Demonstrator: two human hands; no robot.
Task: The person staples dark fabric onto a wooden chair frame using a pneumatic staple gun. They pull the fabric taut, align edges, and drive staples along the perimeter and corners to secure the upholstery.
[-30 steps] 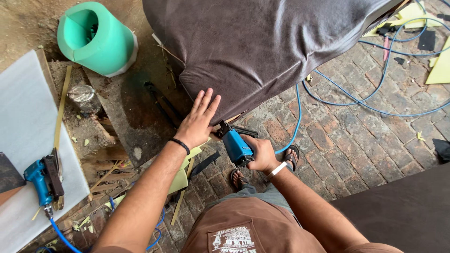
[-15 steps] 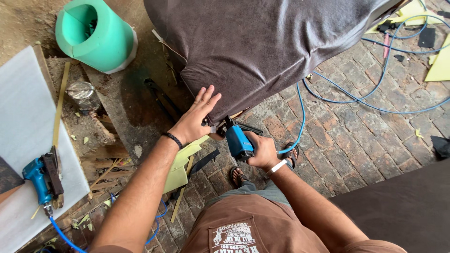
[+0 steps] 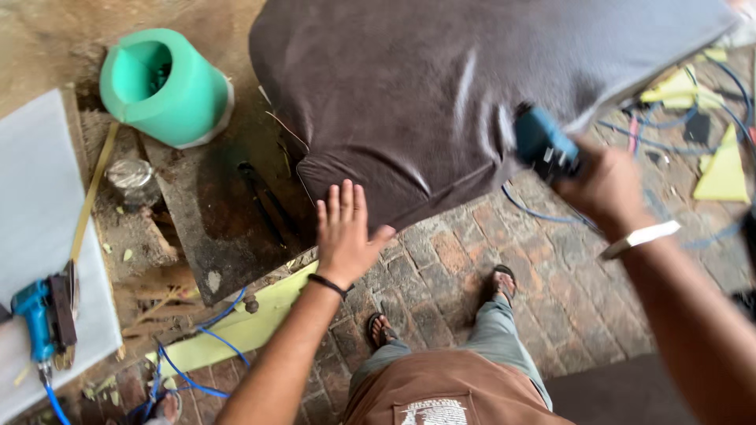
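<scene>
From the head camera, looking down, a large cushion (image 3: 472,102) covered in dark brown cloth filled the upper middle of the view, its near edge hanging over the brick floor (image 3: 465,260). The left hand (image 3: 344,236) lay flat and open on the cloth at the cushion's lower left corner, fingers spread, a black band on the wrist. The right hand (image 3: 602,189) was closed around a blue stapler (image 3: 545,145), blurred, held against the cloth near the cushion's right side; a blue hose (image 3: 543,214) ran from below it over the bricks. A silver wristband (image 3: 639,238) sat on that wrist. To the left stood a green bucket (image 3: 161,86) on a dark board (image 3: 213,212), well apart from the hands. A second blue tool (image 3: 43,315) lay at the far left on a white sheet (image 3: 35,197). Yellow foam scraps (image 3: 720,169) lay at the right edge. The person's sandalled feet (image 3: 504,283) stood on the bricks just beneath the cushion.
</scene>
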